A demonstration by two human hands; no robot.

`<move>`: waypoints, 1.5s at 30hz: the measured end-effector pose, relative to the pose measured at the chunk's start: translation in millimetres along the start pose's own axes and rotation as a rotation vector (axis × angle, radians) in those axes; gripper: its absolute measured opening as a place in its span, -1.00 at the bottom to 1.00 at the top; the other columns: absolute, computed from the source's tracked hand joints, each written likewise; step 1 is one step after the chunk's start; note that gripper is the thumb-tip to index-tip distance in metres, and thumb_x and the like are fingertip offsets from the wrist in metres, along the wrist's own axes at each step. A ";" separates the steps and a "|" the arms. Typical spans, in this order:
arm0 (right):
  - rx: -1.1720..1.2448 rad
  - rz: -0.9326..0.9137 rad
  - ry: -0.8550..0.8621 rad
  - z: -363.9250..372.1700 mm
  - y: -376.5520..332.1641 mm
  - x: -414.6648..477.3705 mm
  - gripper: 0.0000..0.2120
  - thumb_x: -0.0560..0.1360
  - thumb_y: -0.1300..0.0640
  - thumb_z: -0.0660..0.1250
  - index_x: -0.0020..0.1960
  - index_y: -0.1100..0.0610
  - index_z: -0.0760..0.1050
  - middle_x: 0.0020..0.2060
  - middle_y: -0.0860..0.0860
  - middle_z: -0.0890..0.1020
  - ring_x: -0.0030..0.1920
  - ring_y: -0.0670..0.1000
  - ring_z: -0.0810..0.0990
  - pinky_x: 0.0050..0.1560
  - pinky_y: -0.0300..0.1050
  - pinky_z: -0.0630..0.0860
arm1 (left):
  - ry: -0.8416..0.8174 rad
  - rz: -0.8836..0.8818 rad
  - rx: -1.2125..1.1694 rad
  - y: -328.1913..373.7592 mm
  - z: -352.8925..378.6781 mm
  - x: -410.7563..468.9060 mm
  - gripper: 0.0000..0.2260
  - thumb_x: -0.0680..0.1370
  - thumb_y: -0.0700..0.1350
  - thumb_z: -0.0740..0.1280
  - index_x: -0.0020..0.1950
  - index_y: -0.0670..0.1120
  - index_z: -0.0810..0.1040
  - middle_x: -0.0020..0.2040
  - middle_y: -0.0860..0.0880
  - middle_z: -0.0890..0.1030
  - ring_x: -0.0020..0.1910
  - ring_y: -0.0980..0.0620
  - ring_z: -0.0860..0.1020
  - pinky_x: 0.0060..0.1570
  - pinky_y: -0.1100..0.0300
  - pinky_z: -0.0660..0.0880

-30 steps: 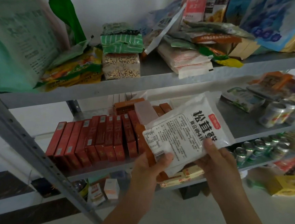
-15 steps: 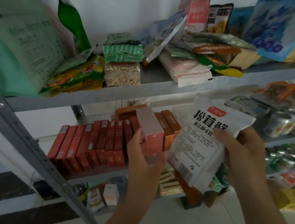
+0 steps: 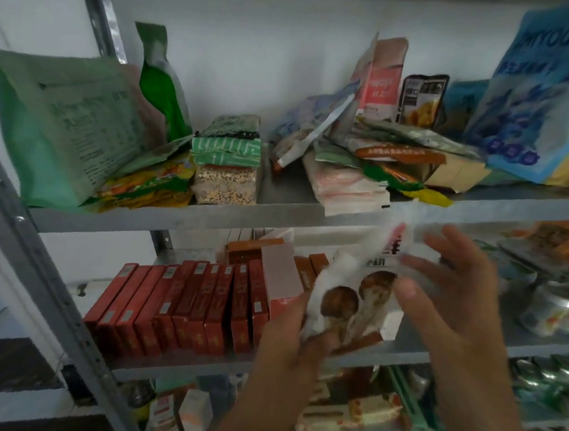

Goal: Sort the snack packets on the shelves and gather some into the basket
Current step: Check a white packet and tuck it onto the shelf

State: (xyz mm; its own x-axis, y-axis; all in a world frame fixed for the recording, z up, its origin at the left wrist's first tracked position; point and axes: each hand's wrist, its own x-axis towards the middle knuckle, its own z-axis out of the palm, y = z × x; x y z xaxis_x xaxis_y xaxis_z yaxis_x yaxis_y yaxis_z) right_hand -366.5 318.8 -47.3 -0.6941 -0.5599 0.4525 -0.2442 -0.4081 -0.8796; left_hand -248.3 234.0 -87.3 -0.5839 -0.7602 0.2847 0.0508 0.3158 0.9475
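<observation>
A white snack packet (image 3: 355,290) with a mushroom picture facing me is blurred in front of the middle shelf. My left hand (image 3: 282,339) grips its lower left corner, thumb in front and fingers curled round the bottom edge. My right hand (image 3: 451,298) is at the packet's right side with its fingers spread and straight, and its thumb touches the packet's edge. Piled snack packets (image 3: 367,160) lie on the top shelf (image 3: 276,214). No basket is in view.
A row of red boxes (image 3: 182,302) stands on the middle shelf left of my hands. Cans (image 3: 560,308) stand to the right. On the top shelf are a large green bag (image 3: 67,120) and a blue bag (image 3: 554,101). A metal upright (image 3: 31,262) slants down the left.
The packet has turned from its printed back to its mushroom front. My left hand now grips its bottom, and my right hand's fingers have opened from their hold. The view rose.
</observation>
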 end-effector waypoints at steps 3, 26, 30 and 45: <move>-0.108 0.052 -0.010 -24.5 11.8 15.6 -0.30 0.11 -0.15 0.62 0.16 -0.30 0.35 0.08 -0.23 0.51 0.03 -0.23 0.56 -0.04 -0.22 0.52 | -0.060 -0.015 -0.105 5.6 -7.4 6.3 -0.73 0.41 -0.16 0.37 0.09 0.06 0.56 0.01 0.16 0.67 -0.01 0.20 0.62 -0.11 0.37 0.51; -0.894 -0.218 -0.176 144.2 19.7 161.2 -0.77 0.47 -0.02 0.38 -0.05 0.14 0.59 -0.16 0.08 0.65 -0.14 0.09 0.62 -0.24 -0.14 0.49 | -0.022 0.249 0.955 96.1 -133.1 198.1 -0.66 0.67 -0.01 0.11 0.38 -0.07 0.47 0.33 -0.05 0.52 0.29 -0.03 0.47 0.25 0.15 0.38; -0.798 -0.132 -0.686 136.5 11.0 173.3 -0.76 0.37 0.12 0.51 -0.03 0.18 0.57 -0.20 0.02 0.64 -0.16 -0.01 0.61 -0.13 -0.10 0.57 | -0.038 0.284 1.059 96.2 -133.4 200.2 -0.71 0.67 -0.09 0.10 0.14 -0.20 0.55 -0.04 -0.16 0.61 -0.02 -0.14 0.55 -0.05 0.04 0.45; -1.178 -0.090 -0.983 154.1 -55.3 211.0 -0.83 0.56 0.25 0.25 0.07 0.23 0.59 -0.08 0.10 0.67 -0.10 0.02 0.65 -0.05 -0.10 0.60 | 0.019 0.606 0.871 85.5 -131.4 196.6 -0.36 0.59 -0.32 0.15 0.53 0.19 0.04 0.05 0.07 0.45 -0.34 0.18 0.42 -0.40 0.29 0.36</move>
State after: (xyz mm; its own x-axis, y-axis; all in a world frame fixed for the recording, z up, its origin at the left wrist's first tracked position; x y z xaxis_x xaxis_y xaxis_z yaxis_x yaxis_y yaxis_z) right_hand -395.1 112.1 119.3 -0.0570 -0.9983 0.0072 -0.9683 0.0535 -0.2440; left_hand -252.3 36.9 68.8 -0.6427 -0.3454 0.6838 -0.2731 0.9372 0.2168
